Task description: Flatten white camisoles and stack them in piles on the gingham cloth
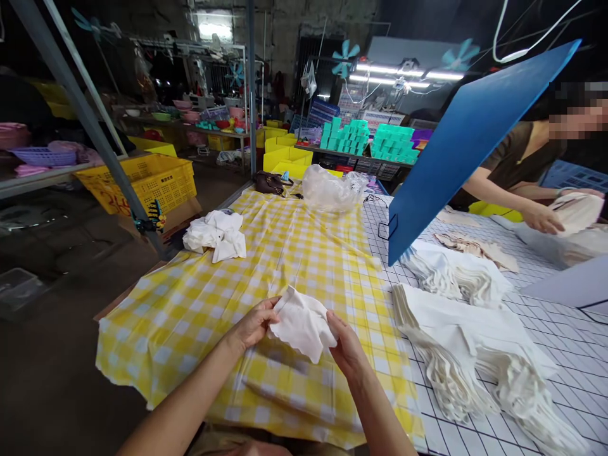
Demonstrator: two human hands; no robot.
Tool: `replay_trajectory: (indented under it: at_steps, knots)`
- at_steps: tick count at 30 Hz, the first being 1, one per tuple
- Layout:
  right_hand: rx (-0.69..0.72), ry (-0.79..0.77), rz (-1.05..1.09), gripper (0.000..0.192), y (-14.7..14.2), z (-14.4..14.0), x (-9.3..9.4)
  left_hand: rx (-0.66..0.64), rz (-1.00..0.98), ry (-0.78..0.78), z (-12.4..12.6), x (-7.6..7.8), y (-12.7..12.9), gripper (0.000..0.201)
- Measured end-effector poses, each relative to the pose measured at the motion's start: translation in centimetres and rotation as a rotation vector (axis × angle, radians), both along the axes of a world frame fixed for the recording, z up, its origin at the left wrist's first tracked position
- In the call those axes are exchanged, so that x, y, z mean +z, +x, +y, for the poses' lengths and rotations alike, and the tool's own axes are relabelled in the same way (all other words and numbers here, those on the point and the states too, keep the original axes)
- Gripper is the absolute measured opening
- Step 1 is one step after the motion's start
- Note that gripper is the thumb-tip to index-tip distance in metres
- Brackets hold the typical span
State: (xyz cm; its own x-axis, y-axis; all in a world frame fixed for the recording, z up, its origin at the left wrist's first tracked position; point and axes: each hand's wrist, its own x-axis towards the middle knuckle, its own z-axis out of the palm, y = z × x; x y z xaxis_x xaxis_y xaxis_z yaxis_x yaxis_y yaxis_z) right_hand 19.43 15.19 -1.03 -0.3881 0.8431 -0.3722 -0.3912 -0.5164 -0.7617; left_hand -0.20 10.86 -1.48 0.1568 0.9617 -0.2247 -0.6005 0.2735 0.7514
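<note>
Both hands, left hand (254,324) and right hand (346,347), pinch the white cloth (303,326) above the tabletop (213,297); keeping its edges aligned would give a neat fold.

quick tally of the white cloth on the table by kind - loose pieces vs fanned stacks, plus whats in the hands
Cloth held in the left hand and right hand: 1, the white cloth piece
Crumpled cloth heap on the yellow checked tablecloth: 1
Fanned stacks on the grid table: 2, the near stack and the far stack
Total: 4
</note>
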Motion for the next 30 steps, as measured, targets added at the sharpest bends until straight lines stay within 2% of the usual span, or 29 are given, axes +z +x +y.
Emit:
replay_trajectory:
  at_steps: [6,10,13,17,20,22,25,30]
  knots:
    - [-0.003,-0.011,-0.02,0.026,0.9,0.0,-0.2,0.032,0.103,-0.083,0.0,-1.1,-0.1,0.038]
    - [-0.032,-0.03,-0.033,0.025,1.1,-0.1,-0.3,0.011,0.277,-0.081,0.1,-2.0,0.1,0.037]
    - [-0.071,-0.055,-0.057,0.024,1.3,0.0,-0.8,0.035,0.598,-0.02,0.5,-3.0,0.1,0.035]
    - [-0.128,-0.119,-0.126,0.023,1.8,0.3,-2.0,0.239,1.183,0.136,1.1,-3.5,0.5,0.025]
    - [-0.132,-0.101,-0.16,0.024,2.2,0.4,-2.8,0.267,1.373,0.207,1.3,-3.0,1.4,0.019]
    - [-0.114,-0.074,-0.189,0.028,2.6,0.4,-2.9,0.225,1.445,0.205,1.5,-2.5,2.2,0.01]
    - [-0.111,-0.031,-0.218,0.033,3.3,0.4,-2.7,0.177,1.487,0.171,2.0,-2.3,3.2,0.011]
    - [-0.139,0.029,-0.3,0.033,4.5,0.1,-2.4,0.15,1.318,0.242,2.9,-2.9,3.8,0.009]
